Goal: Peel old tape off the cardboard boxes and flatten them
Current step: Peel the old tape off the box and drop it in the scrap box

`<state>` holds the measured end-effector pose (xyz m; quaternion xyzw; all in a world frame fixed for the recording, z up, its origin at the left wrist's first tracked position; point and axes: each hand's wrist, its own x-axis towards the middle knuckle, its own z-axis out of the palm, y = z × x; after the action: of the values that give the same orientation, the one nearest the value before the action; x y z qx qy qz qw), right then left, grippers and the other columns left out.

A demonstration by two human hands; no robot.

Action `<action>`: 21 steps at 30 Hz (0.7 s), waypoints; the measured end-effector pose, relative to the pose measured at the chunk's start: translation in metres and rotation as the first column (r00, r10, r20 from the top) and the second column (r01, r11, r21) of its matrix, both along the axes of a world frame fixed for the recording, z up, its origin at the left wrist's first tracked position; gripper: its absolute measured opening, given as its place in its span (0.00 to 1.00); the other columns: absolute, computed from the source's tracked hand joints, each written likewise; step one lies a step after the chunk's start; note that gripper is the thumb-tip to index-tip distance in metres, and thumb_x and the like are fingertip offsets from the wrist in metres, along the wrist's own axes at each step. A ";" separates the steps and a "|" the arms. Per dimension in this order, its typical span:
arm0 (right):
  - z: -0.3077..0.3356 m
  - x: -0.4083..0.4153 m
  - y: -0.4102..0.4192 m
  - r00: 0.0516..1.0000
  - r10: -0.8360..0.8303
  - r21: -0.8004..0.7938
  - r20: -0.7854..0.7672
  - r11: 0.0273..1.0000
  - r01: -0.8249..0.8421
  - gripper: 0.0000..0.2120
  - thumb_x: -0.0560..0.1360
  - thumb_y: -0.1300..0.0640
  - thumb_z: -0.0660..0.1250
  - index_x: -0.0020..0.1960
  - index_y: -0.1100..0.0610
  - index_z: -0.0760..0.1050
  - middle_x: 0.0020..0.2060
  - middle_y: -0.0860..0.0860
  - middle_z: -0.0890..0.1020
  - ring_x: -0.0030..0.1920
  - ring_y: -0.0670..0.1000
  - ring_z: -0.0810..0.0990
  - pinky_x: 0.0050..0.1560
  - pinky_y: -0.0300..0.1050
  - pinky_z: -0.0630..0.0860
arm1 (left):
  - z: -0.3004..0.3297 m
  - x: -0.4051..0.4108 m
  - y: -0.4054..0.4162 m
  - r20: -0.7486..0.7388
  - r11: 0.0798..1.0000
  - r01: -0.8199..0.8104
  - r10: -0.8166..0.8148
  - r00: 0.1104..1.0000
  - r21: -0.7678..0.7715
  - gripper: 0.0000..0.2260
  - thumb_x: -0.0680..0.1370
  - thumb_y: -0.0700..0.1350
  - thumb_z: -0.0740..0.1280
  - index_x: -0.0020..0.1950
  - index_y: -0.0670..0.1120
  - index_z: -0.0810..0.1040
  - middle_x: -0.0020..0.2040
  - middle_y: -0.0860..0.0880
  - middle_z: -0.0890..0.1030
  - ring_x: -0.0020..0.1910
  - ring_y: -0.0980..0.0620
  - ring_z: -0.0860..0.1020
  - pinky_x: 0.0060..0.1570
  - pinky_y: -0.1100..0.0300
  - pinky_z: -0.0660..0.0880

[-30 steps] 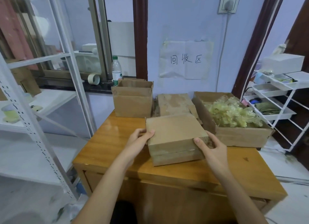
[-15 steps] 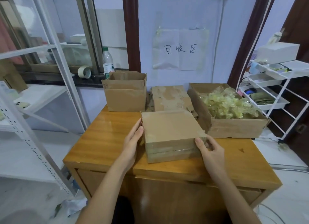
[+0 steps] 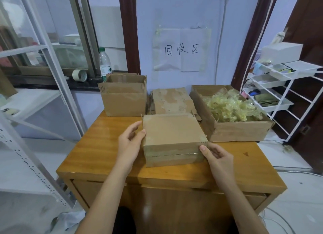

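A closed cardboard box point(image 3: 172, 130) lies flat on the wooden table point(image 3: 104, 146), near its front edge. Clear old tape point(image 3: 174, 154) runs along the seam on the box's near face and around its corners. My left hand point(image 3: 130, 144) rests against the box's left side, fingers loosely extended and the thumb touching the top left edge. My right hand point(image 3: 218, 156) pinches the near right corner, thumb on the front face and fingers curled round the right side.
Behind stand an open cardboard box point(image 3: 124, 101), a stack of flattened cardboard point(image 3: 172, 101) and a shallow box point(image 3: 236, 130) full of peeled tape scraps point(image 3: 230, 108). A metal shelf rack point(image 3: 26, 146) is at the left, a white trolley point(image 3: 279, 87) at the right.
The box now sits squarer to me on the table. My left hand slid from the far left corner down along the left side; my right hand stayed at the near right corner.
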<state>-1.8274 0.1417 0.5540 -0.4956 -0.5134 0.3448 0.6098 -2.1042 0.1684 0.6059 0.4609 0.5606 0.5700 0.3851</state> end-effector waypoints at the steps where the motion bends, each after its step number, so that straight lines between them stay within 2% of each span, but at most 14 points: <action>1: 0.000 0.000 0.000 1.000 -0.004 0.002 0.004 1.000 0.004 0.10 0.72 0.52 0.76 0.53 0.51 0.85 0.46 0.43 0.88 0.49 0.44 0.86 0.48 0.35 0.81 | 0.008 0.002 0.002 -0.112 0.999 -0.022 0.025 0.993 0.033 0.14 0.81 0.44 0.71 0.62 0.63 0.81 0.66 0.58 0.78 0.67 0.56 0.73 0.68 0.51 0.74; 3: 0.001 -0.001 -0.001 1.000 -0.009 -0.004 0.016 1.000 0.009 0.14 0.71 0.49 0.75 0.54 0.52 0.85 0.47 0.44 0.88 0.50 0.45 0.86 0.49 0.37 0.82 | 0.026 0.011 0.003 -0.323 0.993 -0.013 0.051 0.945 0.120 0.16 0.80 0.41 0.70 0.60 0.61 0.81 0.66 0.58 0.76 0.65 0.58 0.72 0.72 0.48 0.71; 5: 0.002 -0.001 -0.002 1.000 -0.006 -0.007 0.021 1.000 0.006 0.15 0.71 0.49 0.76 0.55 0.53 0.85 0.47 0.44 0.88 0.50 0.45 0.86 0.48 0.37 0.82 | 0.039 0.028 0.005 -0.537 0.986 0.082 0.007 0.844 0.143 0.13 0.80 0.46 0.70 0.63 0.60 0.81 0.69 0.57 0.74 0.69 0.56 0.71 0.75 0.45 0.68; 7: 0.005 -0.002 -0.004 1.000 0.000 -0.006 0.019 1.000 0.000 0.14 0.71 0.49 0.75 0.54 0.53 0.85 0.47 0.43 0.88 0.49 0.44 0.86 0.47 0.36 0.81 | 0.041 0.046 0.006 -0.780 0.984 0.162 -0.048 0.624 0.070 0.19 0.81 0.60 0.66 0.71 0.60 0.76 0.76 0.55 0.70 0.76 0.52 0.66 0.78 0.43 0.61; 9: 0.007 -0.004 -0.005 1.000 -0.004 -0.007 0.018 1.000 0.004 0.13 0.71 0.49 0.75 0.54 0.53 0.85 0.47 0.42 0.88 0.49 0.43 0.86 0.47 0.36 0.81 | 0.036 0.057 0.008 -0.911 0.987 0.159 -0.093 0.402 -0.030 0.29 0.81 0.71 0.55 0.79 0.60 0.68 0.81 0.52 0.64 0.80 0.49 0.61 0.79 0.44 0.57; 11: 0.008 -0.005 -0.007 1.000 -0.017 -0.009 0.016 1.000 0.017 0.14 0.71 0.48 0.75 0.55 0.53 0.85 0.47 0.42 0.88 0.49 0.43 0.86 0.47 0.36 0.81 | 0.032 0.059 0.009 -0.948 0.987 0.141 -0.114 0.298 -0.074 0.34 0.80 0.73 0.47 0.82 0.59 0.63 0.83 0.50 0.61 0.82 0.48 0.57 0.79 0.44 0.54; 13: 0.009 -0.005 -0.008 0.999 -0.045 -0.013 0.006 0.999 0.045 0.14 0.71 0.48 0.76 0.53 0.54 0.86 0.46 0.44 0.88 0.48 0.44 0.86 0.46 0.37 0.82 | 0.030 0.055 0.011 -0.952 0.984 0.149 -0.135 0.275 -0.097 0.35 0.80 0.73 0.44 0.83 0.58 0.59 0.84 0.50 0.58 0.83 0.48 0.55 0.81 0.44 0.53; 15: 0.009 -0.003 -0.010 0.998 -0.069 -0.004 -0.012 0.998 0.069 0.11 0.71 0.49 0.76 0.50 0.55 0.86 0.44 0.46 0.88 0.47 0.46 0.86 0.46 0.39 0.83 | 0.030 0.049 0.011 -0.946 0.983 0.155 -0.142 0.290 -0.100 0.34 0.81 0.73 0.43 0.84 0.59 0.57 0.85 0.52 0.57 0.83 0.49 0.54 0.81 0.44 0.52; 17: 0.009 -0.003 -0.012 0.998 -0.068 0.030 -0.009 0.997 0.069 0.09 0.72 0.53 0.77 0.51 0.54 0.86 0.44 0.46 0.88 0.46 0.45 0.86 0.48 0.40 0.83 | 0.030 0.041 0.008 -0.928 0.983 0.163 -0.141 0.344 -0.089 0.33 0.82 0.72 0.43 0.84 0.60 0.56 0.85 0.54 0.56 0.83 0.51 0.54 0.80 0.45 0.53; 21: 0.017 -0.011 -0.012 0.999 -0.041 0.061 -0.002 0.997 0.041 0.10 0.74 0.56 0.77 0.56 0.52 0.85 0.49 0.46 0.88 0.49 0.47 0.86 0.49 0.40 0.82 | 0.033 0.025 0.002 -0.877 0.979 0.181 -0.166 0.452 -0.092 0.32 0.82 0.70 0.43 0.84 0.60 0.56 0.84 0.58 0.55 0.83 0.55 0.52 0.79 0.45 0.55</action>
<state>-1.8380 0.1301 0.5714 -0.4869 -0.5131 0.3165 0.6320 -2.0795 0.1707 0.6391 0.7454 0.6242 0.2139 0.0946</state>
